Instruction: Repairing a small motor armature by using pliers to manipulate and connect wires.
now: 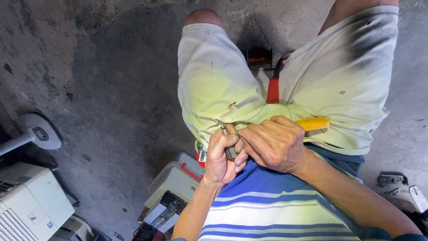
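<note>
My left hand (221, 156) is closed around a small cylindrical metal part (228, 142), its tip sticking up above the fingers. My right hand (273, 143) is closed on a yellow-handled tool (313, 123) and presses against the metal part; the tool's working end is hidden by my fingers. A thin wire (261, 111) runs from the hands up toward a spool of copper wire (259, 56) between my knees. Both hands sit over my lap in pale stained shorts.
A grey concrete floor (111, 80) lies below. A fan base (38, 131) and a white appliance (29, 203) stand at the left. Boxes and a meter-like device (171, 189) rest beside my left hip. A red stool part (273, 90) shows between my legs.
</note>
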